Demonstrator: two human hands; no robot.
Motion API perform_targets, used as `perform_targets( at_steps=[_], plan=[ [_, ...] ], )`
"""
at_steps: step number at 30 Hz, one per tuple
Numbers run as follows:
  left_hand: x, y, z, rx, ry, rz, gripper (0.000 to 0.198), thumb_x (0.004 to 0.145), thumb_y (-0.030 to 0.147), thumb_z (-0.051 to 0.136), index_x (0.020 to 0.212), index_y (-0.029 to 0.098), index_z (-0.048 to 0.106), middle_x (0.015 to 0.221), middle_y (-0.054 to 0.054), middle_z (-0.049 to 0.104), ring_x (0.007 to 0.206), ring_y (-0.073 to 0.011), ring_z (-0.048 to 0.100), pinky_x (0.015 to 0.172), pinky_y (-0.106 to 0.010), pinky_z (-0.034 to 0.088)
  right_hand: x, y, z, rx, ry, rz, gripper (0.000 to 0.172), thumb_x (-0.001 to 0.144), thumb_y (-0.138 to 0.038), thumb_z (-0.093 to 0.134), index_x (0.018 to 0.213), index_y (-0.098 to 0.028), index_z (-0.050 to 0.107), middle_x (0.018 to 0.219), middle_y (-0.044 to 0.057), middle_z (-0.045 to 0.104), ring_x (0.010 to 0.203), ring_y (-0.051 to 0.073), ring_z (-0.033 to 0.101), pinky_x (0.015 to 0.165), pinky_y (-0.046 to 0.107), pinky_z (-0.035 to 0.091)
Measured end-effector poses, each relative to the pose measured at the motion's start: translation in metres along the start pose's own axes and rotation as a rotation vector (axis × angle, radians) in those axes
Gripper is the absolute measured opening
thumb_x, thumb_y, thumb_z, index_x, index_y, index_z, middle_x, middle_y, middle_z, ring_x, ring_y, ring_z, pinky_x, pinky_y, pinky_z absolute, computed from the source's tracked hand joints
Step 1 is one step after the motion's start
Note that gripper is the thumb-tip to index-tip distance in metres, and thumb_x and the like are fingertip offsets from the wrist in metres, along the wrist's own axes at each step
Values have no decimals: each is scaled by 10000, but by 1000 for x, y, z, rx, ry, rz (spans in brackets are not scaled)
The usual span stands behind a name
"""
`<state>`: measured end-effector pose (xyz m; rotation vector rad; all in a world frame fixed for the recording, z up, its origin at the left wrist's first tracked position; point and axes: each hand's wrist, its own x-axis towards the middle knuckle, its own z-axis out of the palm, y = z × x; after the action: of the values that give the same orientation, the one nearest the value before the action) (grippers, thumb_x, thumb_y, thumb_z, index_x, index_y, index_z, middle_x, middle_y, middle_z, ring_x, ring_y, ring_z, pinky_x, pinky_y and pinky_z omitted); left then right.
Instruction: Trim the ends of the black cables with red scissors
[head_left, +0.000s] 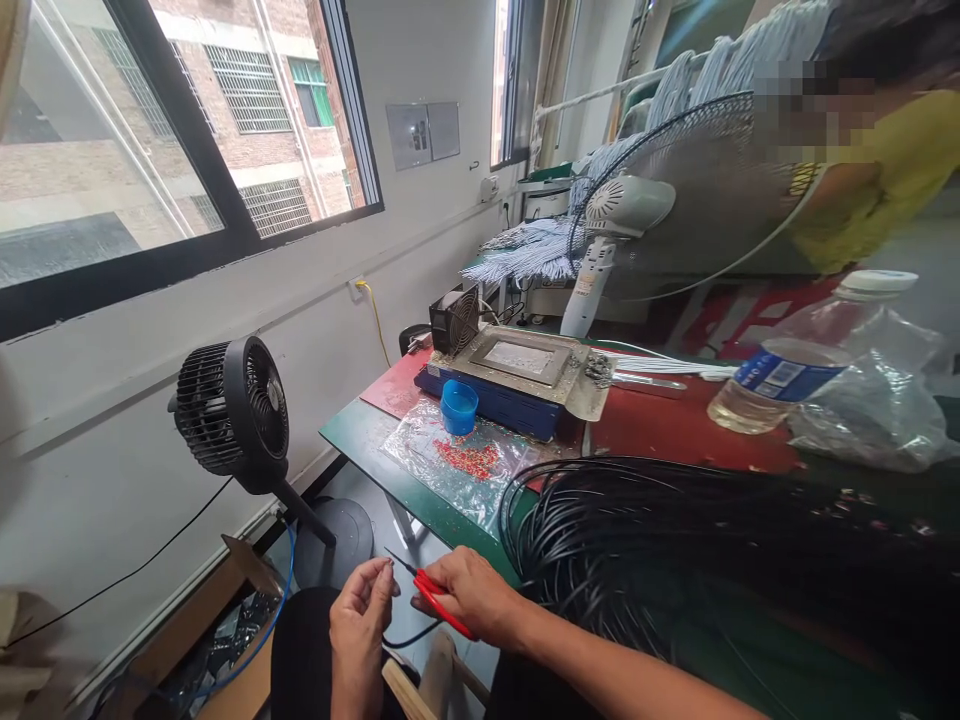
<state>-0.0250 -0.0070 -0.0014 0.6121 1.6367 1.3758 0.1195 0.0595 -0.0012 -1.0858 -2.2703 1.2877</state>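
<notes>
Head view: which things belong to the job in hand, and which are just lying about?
Seems in the job: red-handled tool in the right hand; black cables.
Probably just about: bottle; clear bag beside it; black fan; cardboard box.

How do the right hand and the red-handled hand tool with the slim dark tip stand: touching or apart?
Touching: the head view shows the right hand with its fingers wrapped around the red-handled hand tool.

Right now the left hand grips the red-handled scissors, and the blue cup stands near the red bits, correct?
Not quite: in the head view, the right hand grips the red-handled scissors; the blue cup does stand near the red bits.
</notes>
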Motion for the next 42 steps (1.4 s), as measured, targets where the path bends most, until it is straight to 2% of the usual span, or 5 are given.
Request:
perform_targets(
  at_steps=[4,11,23,32,42],
  plan=[
    [-3,-4,0,-88,-33,-42,371,558,343,689,869,149,633,547,35,531,509,-49,408,481,-179,344,3,0,-7,452,-41,38,384,739,-472,515,556,-135,505,420,-41,379,399,51,333,417,178,243],
    [-8,-5,5,-74,-82,-64,371,556,327,694,864,131,628,554,20,570,521,-66,443,509,-194,364,2,-3,-9,833,-115,103,440,678,-550,572,613,-115,543,380,-64,383,307,39,299,317,175,202],
    [-13,-6,8,32,-128,5,303,602,360,648,806,136,633,580,13,568,520,-76,407,506,-227,338,2,2,-10,773,-184,19,382,675,-479,621,611,-108,556,418,-58,430,336,27,354,333,154,238],
    [-10,-14,6,-68,-205,-51,235,652,349,603,825,194,638,570,33,527,568,-74,407,539,-198,336,1,-6,-16,918,-170,123,421,692,-516,576,566,-121,503,384,-63,398,299,43,339,277,168,219],
    [-12,-11,8,28,-332,-17,284,723,369,505,883,159,609,667,-1,515,608,-88,353,572,-225,328,0,-4,-18,884,-231,158,327,663,-352,614,478,-126,468,372,-51,411,320,43,357,326,173,241]
  ],
)
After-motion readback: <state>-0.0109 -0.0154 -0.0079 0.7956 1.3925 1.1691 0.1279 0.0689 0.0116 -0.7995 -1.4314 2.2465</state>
